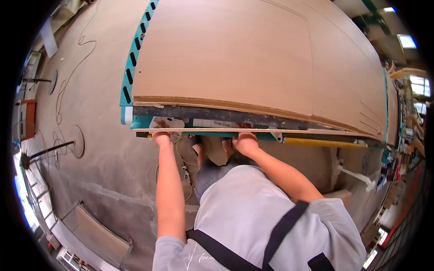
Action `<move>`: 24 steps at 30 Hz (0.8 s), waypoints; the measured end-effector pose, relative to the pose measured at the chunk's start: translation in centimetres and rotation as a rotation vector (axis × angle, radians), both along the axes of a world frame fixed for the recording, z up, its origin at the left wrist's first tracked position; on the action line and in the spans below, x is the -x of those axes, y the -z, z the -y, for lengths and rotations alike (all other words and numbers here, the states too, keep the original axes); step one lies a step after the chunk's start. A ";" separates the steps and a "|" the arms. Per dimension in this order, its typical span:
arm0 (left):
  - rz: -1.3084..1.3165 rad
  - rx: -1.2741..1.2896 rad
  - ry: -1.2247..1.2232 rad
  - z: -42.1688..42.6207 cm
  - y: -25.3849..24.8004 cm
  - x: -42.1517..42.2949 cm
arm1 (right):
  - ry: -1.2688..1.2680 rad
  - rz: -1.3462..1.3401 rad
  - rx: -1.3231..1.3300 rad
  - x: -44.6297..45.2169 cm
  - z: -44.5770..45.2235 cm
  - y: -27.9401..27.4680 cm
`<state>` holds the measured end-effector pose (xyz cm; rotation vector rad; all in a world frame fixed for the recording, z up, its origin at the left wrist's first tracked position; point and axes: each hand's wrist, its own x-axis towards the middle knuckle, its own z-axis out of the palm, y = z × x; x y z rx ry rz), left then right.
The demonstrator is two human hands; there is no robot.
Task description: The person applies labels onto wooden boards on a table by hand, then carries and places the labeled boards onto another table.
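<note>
In the head view a long thin wooden board (203,130) shows mostly as a narrow pale edge running left to right in front of me. My left hand (162,137) is closed around it near its left end, with fingertips on the far side. Further right, my right hand (245,142) grips the same board, its fingers partly hidden behind the edge. Just beyond lies a dark grey bar (208,113) along the front of a teal-framed machine table (128,83). A large flat wooden panel (226,58) rests on that table.
A yellow bar (323,142) runs along the table front at right. On the floor at left stand a black post with a round base (77,141) and a loose cable (61,97). A low rack (97,230) is at lower left.
</note>
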<state>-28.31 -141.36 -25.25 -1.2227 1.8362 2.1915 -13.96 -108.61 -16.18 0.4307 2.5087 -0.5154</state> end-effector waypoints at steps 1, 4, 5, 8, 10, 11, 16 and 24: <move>-0.046 -0.081 -0.065 1.1 3.7 0.9 | -0.025 -0.121 -0.097 -0.5 -0.4 1.7; -0.049 0.074 0.042 0.0 5.1 3.3 | -0.056 -0.134 -0.245 0.2 -1.7 3.9; 0.062 0.252 0.159 -0.5 4.4 3.8 | -0.072 -0.025 -0.281 0.5 -2.1 4.0; 0.051 0.311 0.267 -2.0 2.0 4.4 | -0.018 -0.394 -0.353 -0.2 -4.1 8.3; -0.169 1.424 1.082 -0.9 3.5 4.5 | 0.009 -0.591 -0.421 -0.2 -3.2 6.7; -0.089 1.310 1.107 -0.8 3.1 4.2 | 0.077 -0.369 -0.340 -0.3 -2.5 4.6; -0.110 1.605 1.162 1.7 2.6 4.0 | 0.015 -0.414 -0.160 -4.5 0.3 -0.3; -0.006 1.020 1.509 5.7 6.9 9.3 | 0.403 -0.600 0.014 -12.3 5.1 -4.8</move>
